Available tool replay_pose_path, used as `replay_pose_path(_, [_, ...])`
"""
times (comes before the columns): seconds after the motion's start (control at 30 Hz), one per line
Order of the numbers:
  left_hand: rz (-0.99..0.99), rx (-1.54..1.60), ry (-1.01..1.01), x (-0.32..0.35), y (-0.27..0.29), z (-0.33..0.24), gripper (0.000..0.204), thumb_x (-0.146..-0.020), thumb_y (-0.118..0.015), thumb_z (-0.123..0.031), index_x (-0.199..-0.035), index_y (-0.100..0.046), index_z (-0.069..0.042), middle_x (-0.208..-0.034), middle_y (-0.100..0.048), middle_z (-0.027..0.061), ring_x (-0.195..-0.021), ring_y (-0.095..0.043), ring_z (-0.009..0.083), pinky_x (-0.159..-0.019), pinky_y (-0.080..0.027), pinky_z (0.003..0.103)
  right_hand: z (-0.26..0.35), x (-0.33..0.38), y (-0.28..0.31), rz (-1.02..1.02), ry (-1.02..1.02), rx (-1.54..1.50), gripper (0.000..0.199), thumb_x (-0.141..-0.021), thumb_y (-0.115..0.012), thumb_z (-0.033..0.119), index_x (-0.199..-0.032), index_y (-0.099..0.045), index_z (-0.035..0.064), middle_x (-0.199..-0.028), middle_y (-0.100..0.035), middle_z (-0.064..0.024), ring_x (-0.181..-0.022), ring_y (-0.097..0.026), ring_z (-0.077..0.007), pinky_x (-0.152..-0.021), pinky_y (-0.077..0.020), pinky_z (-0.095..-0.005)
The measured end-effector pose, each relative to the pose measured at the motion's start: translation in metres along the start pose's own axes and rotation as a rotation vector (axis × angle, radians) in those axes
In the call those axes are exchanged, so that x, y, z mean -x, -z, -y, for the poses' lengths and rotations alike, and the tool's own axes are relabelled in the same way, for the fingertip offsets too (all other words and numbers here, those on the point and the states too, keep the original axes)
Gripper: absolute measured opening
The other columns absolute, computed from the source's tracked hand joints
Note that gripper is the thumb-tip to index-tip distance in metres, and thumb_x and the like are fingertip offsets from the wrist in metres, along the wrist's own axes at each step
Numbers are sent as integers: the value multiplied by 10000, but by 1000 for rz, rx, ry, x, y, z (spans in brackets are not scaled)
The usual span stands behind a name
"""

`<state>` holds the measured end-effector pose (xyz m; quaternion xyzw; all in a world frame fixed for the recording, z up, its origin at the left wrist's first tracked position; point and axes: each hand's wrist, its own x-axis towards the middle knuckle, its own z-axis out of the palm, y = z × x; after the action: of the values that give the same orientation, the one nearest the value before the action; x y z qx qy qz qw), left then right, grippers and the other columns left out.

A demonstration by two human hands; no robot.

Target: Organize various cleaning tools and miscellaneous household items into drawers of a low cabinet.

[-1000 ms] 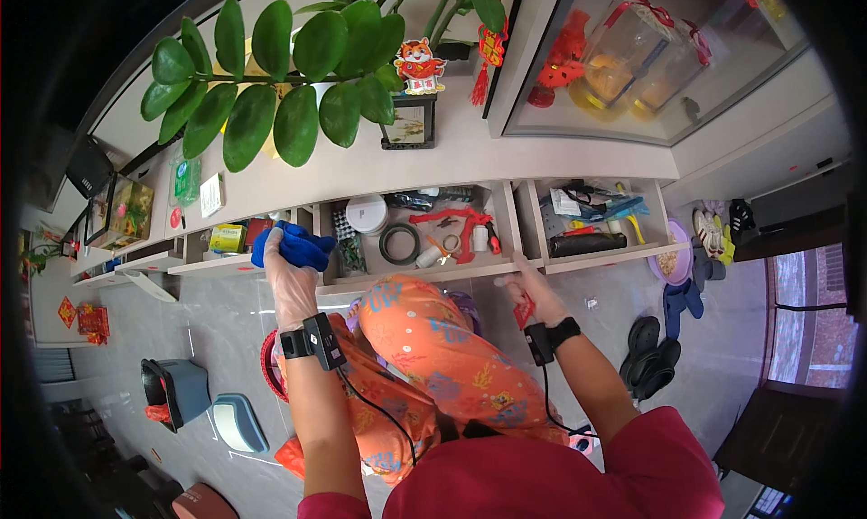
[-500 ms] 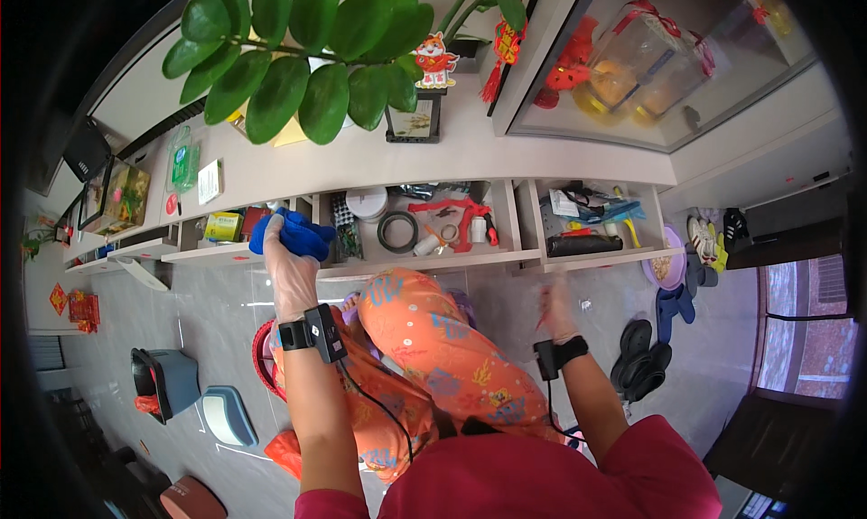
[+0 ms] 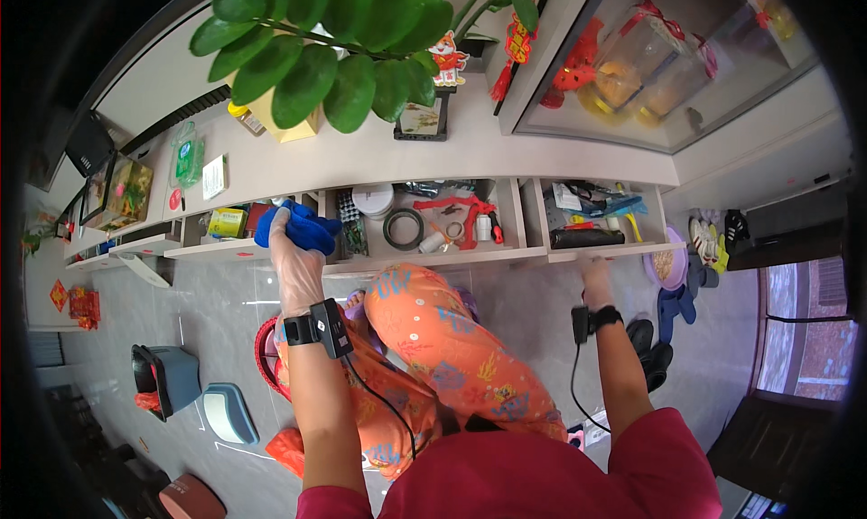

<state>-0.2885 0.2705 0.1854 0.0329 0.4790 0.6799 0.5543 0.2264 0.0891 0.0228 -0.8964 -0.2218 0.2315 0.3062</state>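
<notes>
My left hand (image 3: pixel 296 264), in a thin clear glove, grips a bunched blue cloth (image 3: pixel 302 230) over the front of the drawers. To its right, an open drawer (image 3: pixel 424 264) holds a roll of dark tape (image 3: pixel 403 229), a white round tub (image 3: pixel 372 201), red straps (image 3: pixel 468 214) and small bottles. My right hand (image 3: pixel 596 282) is at the front edge of the right open drawer (image 3: pixel 623 251); its fingers are hard to make out. That drawer contains a black pouch (image 3: pixel 587 238), a blue plastic packet (image 3: pixel 623 203) and a yellow-handled thing (image 3: pixel 633 226).
A leafy plant (image 3: pixel 316 77) overhangs the countertop (image 3: pixel 343 158). Another open drawer with a yellow-green box (image 3: pixel 227 222) is at left. A pink basin (image 3: pixel 666 266) and shoes (image 3: pixel 709 239) stand at right. A grey-blue bin (image 3: pixel 176 379) is on the floor at left.
My right hand has moved right and forward to the right drawer's front edge. My left hand keeps the blue cloth, nearly in place. The view has shifted slightly.
</notes>
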Motion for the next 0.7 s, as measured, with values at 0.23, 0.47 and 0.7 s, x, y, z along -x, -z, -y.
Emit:
replay_pose_path(0.23, [10,24,26,14,-10,-7,43,-854,-547,-167,-818,-533,-150,-708,-562,32,-614,-546,225,-575,-502,542,88,60,22,254,943,924,861,-730,-750,359,-1371,-335,-39,-908,-654,-183,-976,-612,-339,-767,-514,-414])
replay_pose_path(0.47, [-97,63,42,7,-6,-4,20,-857,-550,-140,-857,-557,-122,-719,-578,30,-644,-561,212,-622,-492,423,111,56,15,482,892,1090,853,-782,-714,315,-1394,-264,-73,-926,-656,-199,-866,-652,-326,-728,-530,-400])
replay_pose_path(0.7, [-91,58,42,2,0,-4,20,-855,-562,-145,-851,-573,-129,-690,-576,25,-580,-546,218,-557,-496,445,102,41,15,593,1048,1002,463,-823,-668,264,-1222,-531,73,-1010,-634,-186,-887,-636,-341,-758,-522,-426])
